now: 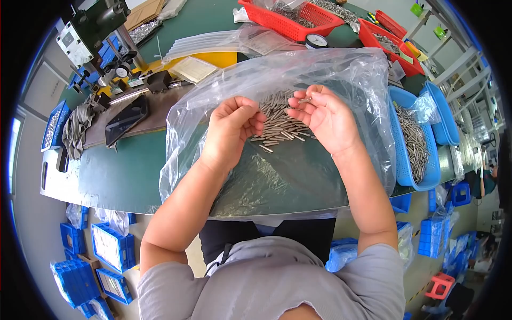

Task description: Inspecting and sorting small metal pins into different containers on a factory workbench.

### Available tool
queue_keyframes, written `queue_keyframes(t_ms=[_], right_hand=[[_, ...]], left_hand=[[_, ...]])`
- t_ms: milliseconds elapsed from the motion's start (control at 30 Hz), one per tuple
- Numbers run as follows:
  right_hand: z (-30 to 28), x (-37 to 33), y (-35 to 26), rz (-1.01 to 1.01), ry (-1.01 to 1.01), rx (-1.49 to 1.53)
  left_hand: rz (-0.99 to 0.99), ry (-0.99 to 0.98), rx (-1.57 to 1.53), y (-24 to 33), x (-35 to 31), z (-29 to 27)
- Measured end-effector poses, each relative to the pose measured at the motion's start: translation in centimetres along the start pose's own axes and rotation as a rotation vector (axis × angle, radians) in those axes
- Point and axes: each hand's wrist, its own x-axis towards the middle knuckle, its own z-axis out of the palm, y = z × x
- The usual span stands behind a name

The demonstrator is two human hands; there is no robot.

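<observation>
Both my hands hover over a loose pile of slim grey metal pins point(282, 127) on a clear plastic sheet point(341, 69) at the middle of the table. My left hand point(233, 125) is at the pile's left side, fingers curled in and thumb pressed to the index finger; whatever it may hold is hidden. On the other side, my right hand point(328, 117) has its palm partly turned up. A small metal pin point(305, 100) is pinched between its thumb and fingers. The two hands are apart from each other.
A blue basket point(434, 173) of metal pins stands at the right. Red baskets point(333, 22) and a dial gauge point(317, 41) are at the back. On the left are a gauge stand point(128, 45), a black phone point(127, 120) and a grey cloth point(80, 128).
</observation>
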Motion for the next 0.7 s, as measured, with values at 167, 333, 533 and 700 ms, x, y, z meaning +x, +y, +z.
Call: queue_keyframes(t_ms=[167,333,533,700], right_hand=[[0.9,-0.6,0.8,0.016,-0.025,-0.643],[0.6,-1.2,2.6,-0.489,-0.105,-1.598],[0.7,-1.4,2.0,-0.428,-0.244,-1.731],[0.5,-0.9,0.7,-0.235,-0.201,-1.302]], left_hand=[[0.024,0.024,-0.012,0.0,0.1,-0.2],[0.022,0.024,-0.025,0.0,0.2,-0.2],[0.0,0.018,-0.008,0.0,0.1,-0.2],[-0.068,-0.05,0.006,0.0,0.0,-0.2]])
